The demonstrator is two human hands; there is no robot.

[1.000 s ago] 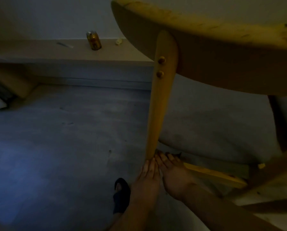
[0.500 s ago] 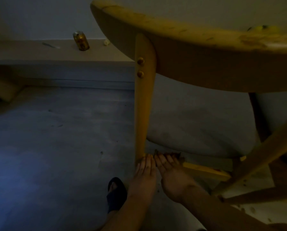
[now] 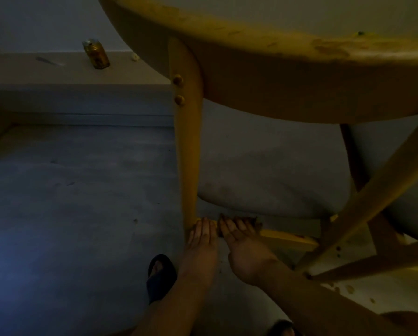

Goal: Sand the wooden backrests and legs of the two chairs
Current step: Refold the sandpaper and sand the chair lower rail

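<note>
1. Wooden chair (image 3: 263,76) filled the upper right of the head view, pale yellow, seen from low down, curved backrest rail spanning the top.
2. Upright post (image 3: 187,146) ran down from that rail, two round plugs (image 3: 178,89) on its left face, tapering toward the bottom.
3. Left hand (image 3: 200,238) lay flat at the foot of the post, fingers straight and together, tips touching the wood; nothing grasped, relaxed rather than clenched.
4. Right hand (image 3: 241,241) sat just beside the left, fingers extended and pressing down on a dark sheet, apparently sandpaper (image 3: 256,221), against the low rail (image 3: 288,236); fingers looked smudged dark.
5. Too dim to tell whether the thumb curled under the sheet; no clear pinch seen.
6. Slanted leg (image 3: 372,197) crossed diagonally at right, with a darker leg (image 3: 355,161) behind it and a lower stretcher (image 3: 377,265) meeting near the right forearm.
7. Grey floor (image 3: 69,202) spread out to the left, scuffed in places.
8. Dark sandal (image 3: 160,277) sat on a foot just left of the left forearm; a second dark sandal (image 3: 280,328) showed partly at the bottom edge.
9. Golden can (image 3: 96,53) stood upright on a low ledge (image 3: 57,69) against the wall, well apart from the chair, with a small pale scrap (image 3: 135,57) near it.
</note>
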